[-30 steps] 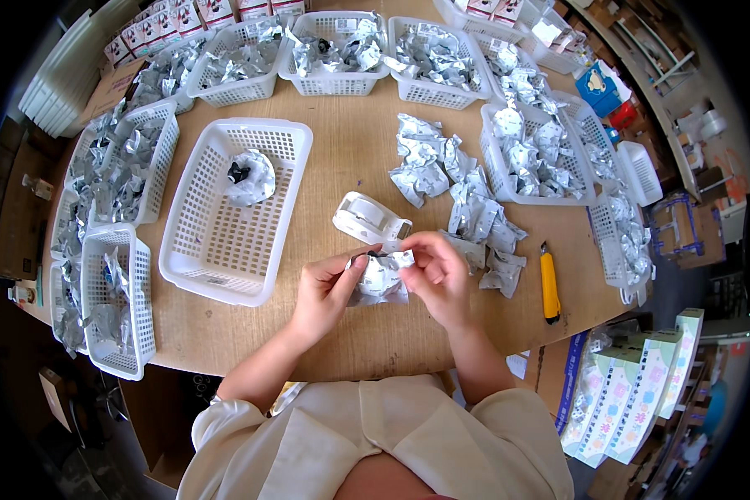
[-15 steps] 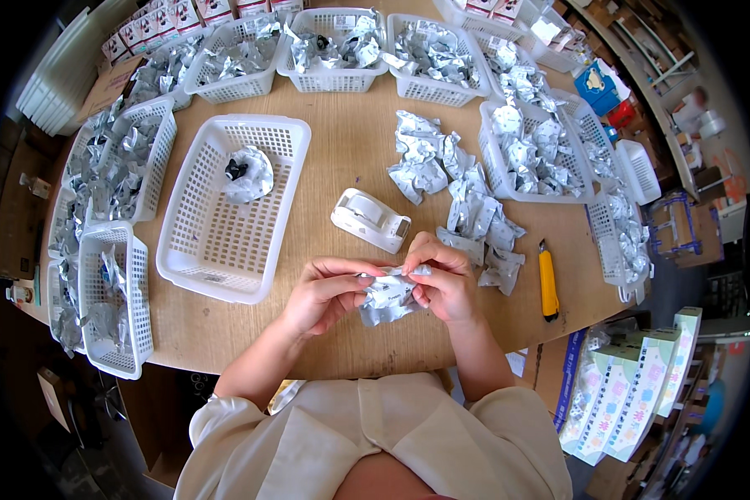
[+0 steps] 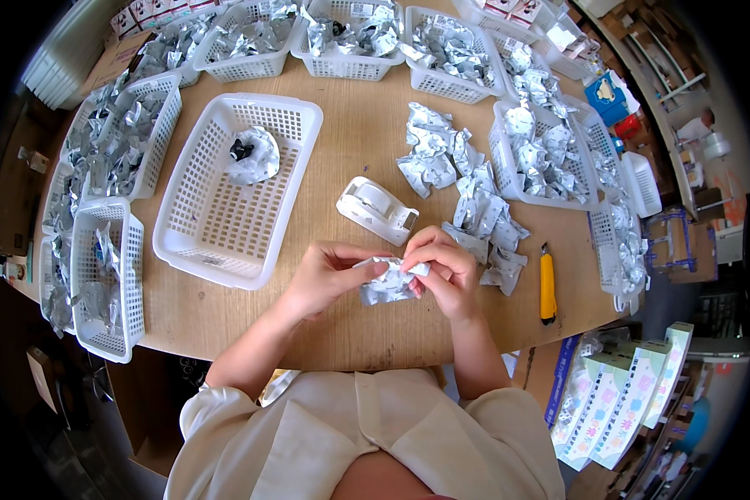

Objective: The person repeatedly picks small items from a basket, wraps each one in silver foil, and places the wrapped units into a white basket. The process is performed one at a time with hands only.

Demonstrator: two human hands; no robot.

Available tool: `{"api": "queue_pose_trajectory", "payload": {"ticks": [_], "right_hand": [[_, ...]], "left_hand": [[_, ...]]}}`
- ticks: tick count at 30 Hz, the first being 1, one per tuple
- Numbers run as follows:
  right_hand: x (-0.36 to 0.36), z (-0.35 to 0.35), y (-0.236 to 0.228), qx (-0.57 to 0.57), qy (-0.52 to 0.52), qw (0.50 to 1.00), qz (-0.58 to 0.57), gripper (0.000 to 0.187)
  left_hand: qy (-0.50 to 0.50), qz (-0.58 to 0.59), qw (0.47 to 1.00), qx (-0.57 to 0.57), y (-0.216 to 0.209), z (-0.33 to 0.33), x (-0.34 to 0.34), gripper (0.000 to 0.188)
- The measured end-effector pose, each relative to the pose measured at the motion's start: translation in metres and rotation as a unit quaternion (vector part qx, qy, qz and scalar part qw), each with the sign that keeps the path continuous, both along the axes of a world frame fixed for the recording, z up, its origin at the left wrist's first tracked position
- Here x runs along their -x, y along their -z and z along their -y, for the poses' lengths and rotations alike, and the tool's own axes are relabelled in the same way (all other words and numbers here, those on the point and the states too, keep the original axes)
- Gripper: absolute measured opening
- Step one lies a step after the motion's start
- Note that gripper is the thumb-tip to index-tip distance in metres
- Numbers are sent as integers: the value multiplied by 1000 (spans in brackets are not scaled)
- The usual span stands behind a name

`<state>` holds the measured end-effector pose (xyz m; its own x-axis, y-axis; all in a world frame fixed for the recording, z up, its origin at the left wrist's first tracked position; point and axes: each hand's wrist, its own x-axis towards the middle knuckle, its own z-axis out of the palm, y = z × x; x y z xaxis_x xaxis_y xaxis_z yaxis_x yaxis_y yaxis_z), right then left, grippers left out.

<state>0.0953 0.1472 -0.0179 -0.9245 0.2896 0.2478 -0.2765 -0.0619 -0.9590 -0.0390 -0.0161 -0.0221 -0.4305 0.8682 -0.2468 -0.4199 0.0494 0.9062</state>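
Note:
A small silver foil packet (image 3: 385, 288) is held up between my two hands, over the table's near middle. My left hand (image 3: 329, 273) pinches its left side with thumb and fingers. My right hand (image 3: 443, 268) grips the folded top edge at the packet's right end. Just beyond my hands stands a white tape dispenser (image 3: 377, 208). To the right of it lies a loose heap of silver foil packets (image 3: 483, 212). A white basket (image 3: 267, 237) at the left holds one foil packet with a black piece (image 3: 242, 150) on it.
A yellow utility knife (image 3: 547, 287) lies on the table at the right. Several white baskets filled with foil packets, such as one basket (image 3: 454, 87) at the back, ring the table's left, far and right sides. Boxes (image 3: 617, 400) stand low at the right, beside the table edge.
My fingers have shifted along the packet's top edge, and the packet now looks tilted and shorter. The whole view has moved slightly. The baskets and tools keep their places on the table.

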Motion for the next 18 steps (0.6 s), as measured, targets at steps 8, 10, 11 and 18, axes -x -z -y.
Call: {"api": "queue_pose_trajectory", "payload": {"ticks": [8, 10, 11, 18], "right_hand": [[9, 12, 5, 135, 99, 985, 40, 20], [8, 11, 12, 138, 109, 984, 43, 21], [7, 11, 14, 139, 115, 983, 45, 21], [6, 1, 14, 42, 228, 973, 7, 21]], "left_hand": [[-68, -91, 993, -31, 3, -2, -8, 24], [-66, -53, 996, -36, 4, -2, -8, 25], [-70, -31, 997, -28, 4, -2, -9, 24], [-67, -61, 995, -37, 0, 3, 2, 49]]}}
